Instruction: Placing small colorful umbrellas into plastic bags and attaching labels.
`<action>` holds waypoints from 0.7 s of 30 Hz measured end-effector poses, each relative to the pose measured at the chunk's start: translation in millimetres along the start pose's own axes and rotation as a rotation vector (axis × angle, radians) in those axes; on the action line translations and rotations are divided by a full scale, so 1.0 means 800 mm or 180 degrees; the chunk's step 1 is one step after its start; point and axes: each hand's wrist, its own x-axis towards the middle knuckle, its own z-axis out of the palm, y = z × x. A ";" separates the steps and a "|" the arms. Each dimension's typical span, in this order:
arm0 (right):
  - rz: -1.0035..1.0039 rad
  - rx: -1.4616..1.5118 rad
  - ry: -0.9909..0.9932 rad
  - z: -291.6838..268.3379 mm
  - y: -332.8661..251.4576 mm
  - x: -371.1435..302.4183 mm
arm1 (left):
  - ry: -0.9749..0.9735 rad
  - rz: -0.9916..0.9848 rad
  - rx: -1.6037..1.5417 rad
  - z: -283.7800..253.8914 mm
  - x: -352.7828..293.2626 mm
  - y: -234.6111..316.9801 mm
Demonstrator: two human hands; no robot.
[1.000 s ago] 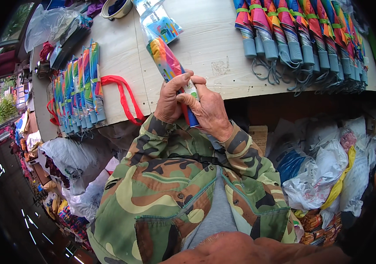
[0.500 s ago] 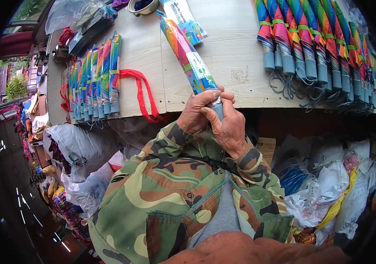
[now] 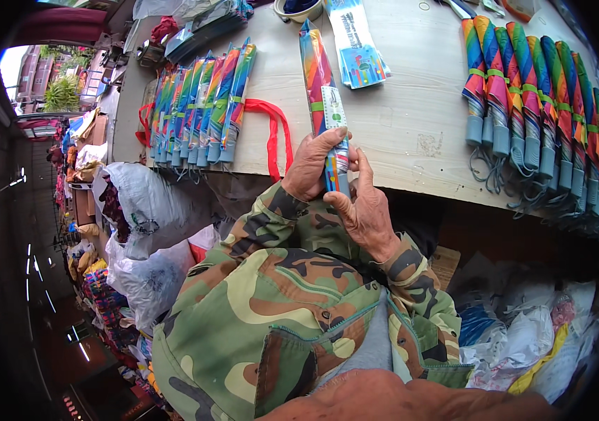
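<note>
My left hand (image 3: 315, 165) is closed around the lower part of a folded rainbow umbrella (image 3: 317, 74), its thumb on top. The umbrella points away from me, over the table's near edge. It appears to be in a clear printed sleeve with a white label (image 3: 331, 107) halfway along. My right hand (image 3: 368, 216) is beside the umbrella's lower end, fingers apart, with the thumb tip at the bottom of the grey handle. The inner fingers of both hands are partly hidden.
Packed umbrellas (image 3: 204, 105) stand in a row on the left of the table (image 3: 397, 119), beside a red ribbon (image 3: 276, 133). Unsleeved umbrellas with cords (image 3: 527, 91) lie at right. Printed sleeves (image 3: 357, 49) and a bowl (image 3: 299, 12) sit at the back. Stuffed bags (image 3: 155, 203) flank me below.
My right hand has loosened from the handle end, its fingers now spread apart. The umbrella is more upright in my left hand. The view has shifted, moving the table's things rightward.
</note>
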 end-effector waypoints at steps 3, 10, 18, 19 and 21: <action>-0.0138 -0.0412 -0.0301 0.000 0.010 -0.012 | 0.0567 0.0080 0.1114 -0.066 0.004 0.042; -0.0517 -0.1501 -0.0363 0.003 0.049 -0.030 | 0.2470 0.1550 0.5365 -0.210 0.029 0.097; -0.0494 -0.2189 0.0055 -0.048 0.055 -0.033 | 0.2861 0.0491 0.6844 -0.199 0.037 0.113; -0.0484 -0.2217 0.0166 -0.062 0.051 -0.032 | 0.2834 0.0456 0.7014 -0.220 0.027 0.126; -0.0591 -0.2435 0.0889 -0.109 0.057 -0.031 | 0.2804 0.0706 0.7028 -0.228 0.020 0.129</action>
